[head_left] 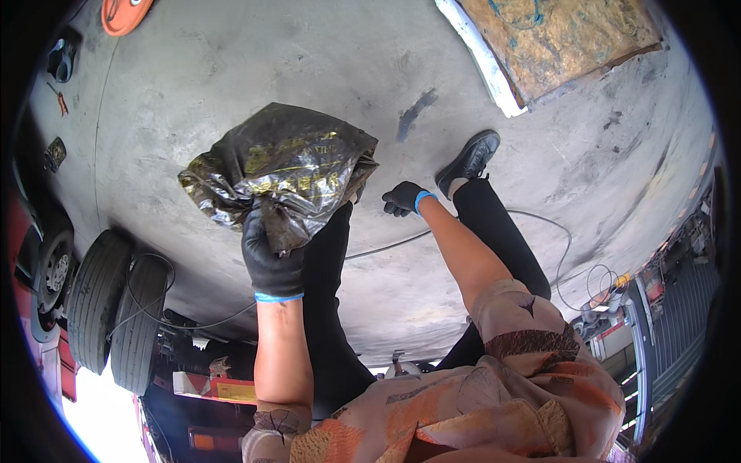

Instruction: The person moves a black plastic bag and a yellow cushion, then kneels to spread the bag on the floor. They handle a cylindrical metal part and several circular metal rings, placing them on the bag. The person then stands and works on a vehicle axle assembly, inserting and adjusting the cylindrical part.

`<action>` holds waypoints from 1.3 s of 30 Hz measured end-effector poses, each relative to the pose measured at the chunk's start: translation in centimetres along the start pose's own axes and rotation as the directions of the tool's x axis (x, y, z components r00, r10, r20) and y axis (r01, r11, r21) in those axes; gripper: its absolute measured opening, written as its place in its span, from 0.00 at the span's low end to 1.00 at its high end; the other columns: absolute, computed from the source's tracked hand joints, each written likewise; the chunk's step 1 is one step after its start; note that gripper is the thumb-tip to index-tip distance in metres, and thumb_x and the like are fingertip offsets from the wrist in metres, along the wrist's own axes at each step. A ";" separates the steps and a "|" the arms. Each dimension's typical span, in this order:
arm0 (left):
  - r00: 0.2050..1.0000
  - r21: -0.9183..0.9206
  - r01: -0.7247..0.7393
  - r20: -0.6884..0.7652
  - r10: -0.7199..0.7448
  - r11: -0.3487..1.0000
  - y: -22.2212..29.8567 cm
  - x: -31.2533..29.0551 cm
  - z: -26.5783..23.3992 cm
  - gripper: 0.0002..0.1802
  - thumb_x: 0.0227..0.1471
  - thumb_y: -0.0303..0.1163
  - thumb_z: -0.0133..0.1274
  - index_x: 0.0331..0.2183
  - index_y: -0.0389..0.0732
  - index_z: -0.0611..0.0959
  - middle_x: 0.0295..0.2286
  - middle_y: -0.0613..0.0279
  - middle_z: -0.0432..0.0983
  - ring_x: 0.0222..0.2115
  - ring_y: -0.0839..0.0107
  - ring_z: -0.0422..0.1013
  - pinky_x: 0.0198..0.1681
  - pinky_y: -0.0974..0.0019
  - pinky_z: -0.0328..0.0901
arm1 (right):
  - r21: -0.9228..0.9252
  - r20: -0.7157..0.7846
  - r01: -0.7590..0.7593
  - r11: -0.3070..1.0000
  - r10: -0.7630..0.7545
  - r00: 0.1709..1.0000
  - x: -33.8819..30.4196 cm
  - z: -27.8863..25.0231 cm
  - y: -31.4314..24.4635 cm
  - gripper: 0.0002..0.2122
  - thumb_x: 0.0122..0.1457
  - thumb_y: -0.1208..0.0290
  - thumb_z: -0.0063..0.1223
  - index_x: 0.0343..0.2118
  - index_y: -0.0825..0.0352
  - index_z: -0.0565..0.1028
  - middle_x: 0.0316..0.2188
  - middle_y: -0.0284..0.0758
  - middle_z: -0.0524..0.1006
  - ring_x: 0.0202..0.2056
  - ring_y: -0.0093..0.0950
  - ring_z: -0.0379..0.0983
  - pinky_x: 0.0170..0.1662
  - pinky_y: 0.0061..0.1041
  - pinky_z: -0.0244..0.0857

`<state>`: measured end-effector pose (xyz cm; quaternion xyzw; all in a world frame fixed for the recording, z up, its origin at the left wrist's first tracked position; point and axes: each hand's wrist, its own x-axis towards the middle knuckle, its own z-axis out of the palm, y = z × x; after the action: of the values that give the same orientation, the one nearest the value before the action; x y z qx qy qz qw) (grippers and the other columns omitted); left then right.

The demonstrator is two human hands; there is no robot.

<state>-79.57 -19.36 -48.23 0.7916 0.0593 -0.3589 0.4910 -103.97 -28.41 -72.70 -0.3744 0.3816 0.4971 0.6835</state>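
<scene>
My left hand [270, 258], in a black glove with a blue cuff, is closed around the gathered end of a black plastic bag [309, 154]. The bag is crumpled and shiny, with yellow print, and spreads out above the hand over the floor; its contents are hidden. Off to the right of the bag, my right hand [404, 199] wears a matching black glove. Its fingers are curled in, and nothing shows in them. That hand hangs apart from the bag, near my black shoe [468, 162].
A stained brown board [571, 38] with a white edge lies far right. Truck tyres [96, 301] stand at the left. A thin dark hose [386, 247] trails across the concrete floor behind my legs. An orange round lid-like thing [123, 14] and a screwdriver-like tool [59, 100] lie far left.
</scene>
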 end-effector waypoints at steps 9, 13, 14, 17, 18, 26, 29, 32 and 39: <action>0.939 0.324 -0.326 0.001 0.344 0.888 7.0 -7.5 -3.6 0.16 0.39 0.28 0.59 0.34 0.35 0.79 0.35 0.56 0.76 0.38 0.68 0.72 0.43 0.66 0.66 | -0.609 -0.520 0.126 0.783 -0.514 0.682 -28.8 0.7 -7.8 0.18 0.57 0.55 0.40 0.29 0.65 0.77 0.32 0.44 0.76 0.38 0.42 0.72 0.43 0.39 0.64; 0.945 -0.059 -0.321 -0.087 0.315 0.945 13.5 -11.2 -10.9 0.12 0.48 0.19 0.49 0.38 0.33 0.79 0.36 0.58 0.76 0.37 0.69 0.72 0.43 0.66 0.67 | -0.665 -0.703 -0.152 0.731 -0.545 0.457 -40.2 -0.4 -4.4 0.16 0.56 0.55 0.44 0.36 0.61 0.78 0.35 0.43 0.77 0.39 0.42 0.73 0.43 0.39 0.66; 0.990 -0.513 -0.129 -0.019 0.139 0.848 14.9 -11.8 -13.1 0.12 0.50 0.22 0.48 0.40 0.34 0.78 0.37 0.58 0.76 0.38 0.68 0.72 0.43 0.65 0.68 | -0.643 -0.738 -0.184 0.743 -0.536 0.410 -43.2 -0.6 -3.3 0.17 0.54 0.55 0.45 0.39 0.60 0.77 0.37 0.42 0.77 0.41 0.41 0.73 0.46 0.39 0.65; 0.997 -0.832 -0.006 -0.048 -0.060 0.554 18.6 -14.6 -19.5 0.14 0.53 0.24 0.46 0.42 0.35 0.77 0.39 0.58 0.75 0.39 0.67 0.72 0.43 0.63 0.68 | -0.471 -0.852 -0.287 0.834 -0.347 0.391 -54.0 1.9 -4.1 0.20 0.52 0.56 0.47 0.42 0.63 0.76 0.42 0.43 0.76 0.46 0.40 0.72 0.50 0.35 0.64; 0.992 -0.768 -0.056 -0.115 -0.051 0.638 18.9 -15.4 -21.9 0.15 0.51 0.22 0.46 0.43 0.35 0.77 0.39 0.58 0.75 0.39 0.66 0.72 0.43 0.63 0.68 | -0.463 -0.854 -0.274 0.843 -0.340 0.395 -55.1 2.5 -3.1 0.21 0.51 0.56 0.46 0.43 0.64 0.76 0.43 0.43 0.76 0.46 0.40 0.71 0.51 0.35 0.64; 0.751 -0.791 -0.193 -0.500 -0.431 0.580 12.5 -22.1 -37.7 0.25 0.43 0.13 0.46 0.47 0.34 0.74 0.39 0.53 0.74 0.37 0.57 0.73 0.40 0.56 0.70 | -0.459 -0.858 -0.254 0.851 -0.350 0.375 -62.6 8.4 -3.6 0.22 0.52 0.56 0.46 0.45 0.66 0.75 0.45 0.45 0.75 0.48 0.40 0.70 0.52 0.34 0.62; 0.626 -0.755 -0.215 -0.594 -0.505 0.620 9.6 -22.4 -41.6 0.21 0.43 0.18 0.51 0.43 0.39 0.75 0.37 0.56 0.75 0.35 0.58 0.73 0.35 0.53 0.71 | -0.507 -0.760 -0.090 0.857 -0.395 0.515 -60.3 8.0 -1.4 0.20 0.52 0.56 0.46 0.39 0.69 0.77 0.42 0.47 0.76 0.46 0.42 0.72 0.50 0.34 0.63; 0.554 -0.761 -0.282 -0.626 -0.548 0.585 9.5 -23.3 -44.0 0.22 0.43 0.15 0.51 0.43 0.38 0.75 0.36 0.55 0.75 0.33 0.59 0.73 0.33 0.55 0.72 | -0.628 -0.696 -0.231 0.743 -0.404 0.594 -58.7 7.2 -2.7 0.17 0.51 0.58 0.46 0.36 0.66 0.78 0.39 0.47 0.77 0.43 0.44 0.72 0.47 0.36 0.64; 0.612 -0.833 -0.363 -0.552 -0.566 0.419 15.4 -19.7 -47.4 0.24 0.45 0.17 0.51 0.47 0.40 0.72 0.39 0.56 0.73 0.38 0.60 0.72 0.38 0.55 0.70 | -0.872 -0.484 -0.294 0.393 -0.589 0.648 -56.8 3.3 -17.7 0.13 0.55 0.61 0.43 0.32 0.62 0.78 0.37 0.47 0.76 0.41 0.45 0.72 0.45 0.39 0.65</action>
<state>-63.02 16.68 -12.28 0.4604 0.5039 0.0822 0.7262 -98.63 -51.80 -18.16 -0.8840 0.2491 0.3470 0.1899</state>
